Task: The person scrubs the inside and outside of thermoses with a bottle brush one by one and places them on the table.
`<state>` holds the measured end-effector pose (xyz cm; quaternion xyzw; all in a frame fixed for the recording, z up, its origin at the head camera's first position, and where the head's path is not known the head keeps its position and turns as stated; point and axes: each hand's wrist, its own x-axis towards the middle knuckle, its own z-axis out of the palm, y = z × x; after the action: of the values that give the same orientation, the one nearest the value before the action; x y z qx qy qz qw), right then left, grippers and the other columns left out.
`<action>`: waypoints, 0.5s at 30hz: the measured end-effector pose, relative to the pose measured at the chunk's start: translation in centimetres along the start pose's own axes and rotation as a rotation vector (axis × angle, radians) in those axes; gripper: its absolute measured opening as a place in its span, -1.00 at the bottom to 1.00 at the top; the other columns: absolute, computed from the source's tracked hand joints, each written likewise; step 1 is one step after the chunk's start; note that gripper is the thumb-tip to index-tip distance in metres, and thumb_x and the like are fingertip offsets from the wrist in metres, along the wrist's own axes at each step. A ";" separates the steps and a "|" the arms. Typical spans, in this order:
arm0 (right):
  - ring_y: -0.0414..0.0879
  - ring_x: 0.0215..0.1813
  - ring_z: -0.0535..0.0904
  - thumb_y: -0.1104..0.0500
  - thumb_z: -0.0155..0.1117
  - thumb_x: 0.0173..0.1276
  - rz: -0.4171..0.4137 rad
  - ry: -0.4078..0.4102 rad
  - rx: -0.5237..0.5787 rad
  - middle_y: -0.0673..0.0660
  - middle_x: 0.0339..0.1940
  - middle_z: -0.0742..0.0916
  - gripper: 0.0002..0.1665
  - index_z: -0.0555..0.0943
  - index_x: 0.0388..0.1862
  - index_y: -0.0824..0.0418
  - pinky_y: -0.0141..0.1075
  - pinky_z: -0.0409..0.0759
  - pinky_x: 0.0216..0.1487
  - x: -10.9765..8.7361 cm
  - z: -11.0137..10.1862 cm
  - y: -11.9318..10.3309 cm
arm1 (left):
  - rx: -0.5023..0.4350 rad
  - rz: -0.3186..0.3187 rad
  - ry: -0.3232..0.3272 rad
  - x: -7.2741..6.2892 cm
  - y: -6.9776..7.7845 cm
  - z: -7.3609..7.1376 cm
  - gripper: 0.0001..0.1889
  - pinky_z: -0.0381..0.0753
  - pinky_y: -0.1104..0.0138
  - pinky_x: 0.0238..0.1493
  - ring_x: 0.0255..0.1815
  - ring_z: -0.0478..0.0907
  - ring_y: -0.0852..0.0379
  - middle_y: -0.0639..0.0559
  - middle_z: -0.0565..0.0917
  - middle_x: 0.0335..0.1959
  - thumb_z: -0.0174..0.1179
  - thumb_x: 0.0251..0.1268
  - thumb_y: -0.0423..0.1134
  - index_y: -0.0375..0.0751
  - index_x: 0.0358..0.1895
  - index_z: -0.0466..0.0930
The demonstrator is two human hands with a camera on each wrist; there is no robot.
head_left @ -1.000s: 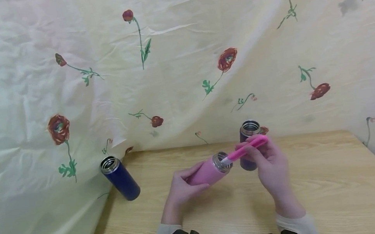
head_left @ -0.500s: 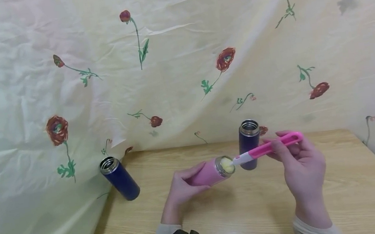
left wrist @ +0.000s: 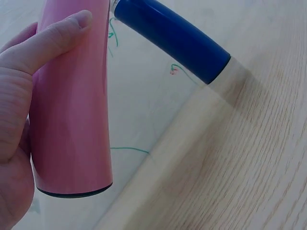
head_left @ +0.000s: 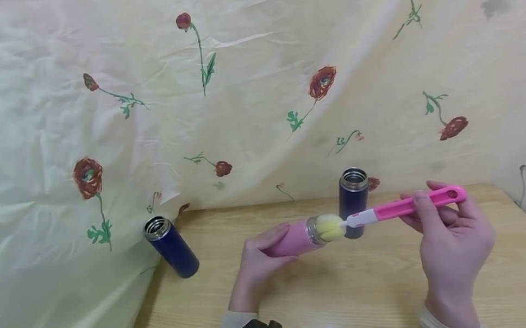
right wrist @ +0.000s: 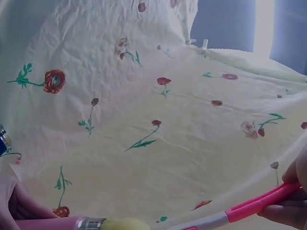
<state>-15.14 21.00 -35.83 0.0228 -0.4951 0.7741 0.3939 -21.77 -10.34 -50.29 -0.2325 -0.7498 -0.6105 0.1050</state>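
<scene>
My left hand (head_left: pixel 262 257) grips a pink thermos bottle (head_left: pixel 292 240), tilted on its side with its steel mouth facing right. In the left wrist view the thumb wraps round the pink body (left wrist: pixel 72 120), whose dark-edged base points down. My right hand (head_left: pixel 454 239) pinches the pink handle (head_left: pixel 406 205) of a bottle brush between thumb and fingers. The brush's yellow sponge head (head_left: pixel 330 227) sits at the bottle mouth, mostly outside, its far end hidden within the rim. In the right wrist view the sponge (right wrist: pixel 125 224) lies right at the metal neck.
A dark blue bottle (head_left: pixel 172 249) without a lid stands at the table's left edge. Another dark blue bottle (head_left: pixel 354 196) stands behind the brush, also lidless. The wooden table (head_left: pixel 340 308) meets a flowered cloth (head_left: pixel 246 106) at the back and left.
My right hand has moved right, drawing the brush outward. The sponge head, hidden in the pink bottle a second ago, now shows mostly outside its mouth. The left hand stays nearly still.
</scene>
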 end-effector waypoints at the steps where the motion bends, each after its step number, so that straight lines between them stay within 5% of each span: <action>1: 0.07 -0.25 0.86 0.46 0.49 0.34 -0.020 -0.008 0.017 0.40 -0.24 0.84 -0.64 0.64 0.04 0.65 -0.17 0.76 -0.28 0.0 -0.1 0.0 | 0.003 0.004 0.002 0.0 0.0 0.0 -0.28 0.43 0.09 0.53 0.40 0.61 -0.02 0.10 0.73 0.28 0.71 -0.10 -0.45 -0.11 0.27 0.75; 6: 0.14 -0.21 0.86 0.67 0.29 0.34 -0.101 -0.170 0.203 0.47 -0.22 0.82 -0.69 0.50 0.02 0.82 -0.13 0.77 -0.21 0.4 -0.7 0.2 | -0.053 -0.061 -0.014 -0.1 0.6 -0.4 -0.27 0.48 0.05 0.49 0.38 0.62 -0.05 0.07 0.73 0.28 0.70 -0.09 -0.42 -0.09 0.30 0.73; 10: 0.22 -0.12 0.85 0.80 0.09 0.33 -0.165 -0.435 0.408 0.51 -0.21 0.80 -0.80 0.40 -0.08 0.86 -0.11 0.78 -0.04 1.0 -1.5 0.9 | -0.108 -0.163 -0.058 -0.3 0.8 -0.7 -0.25 0.55 0.08 0.42 0.32 0.66 -0.04 0.09 0.74 0.26 0.71 -0.12 -0.37 0.00 0.30 0.74; 15: 0.29 0.06 0.81 0.74 0.06 0.41 -0.228 -0.784 0.627 0.57 -0.12 0.78 -0.93 0.37 -0.18 0.77 -0.09 0.74 0.21 2.1 -1.9 2.0 | -0.111 -0.169 -0.127 -0.4 0.5 -1.0 -0.25 0.58 0.14 0.36 0.28 0.68 -0.07 0.02 0.76 0.23 0.71 -0.14 -0.37 -0.07 0.29 0.74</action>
<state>-17.21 23.31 -37.39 0.4821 -0.3440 0.7708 0.2347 -21.34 -11.30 -49.80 -0.2123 -0.7368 -0.6419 -0.0075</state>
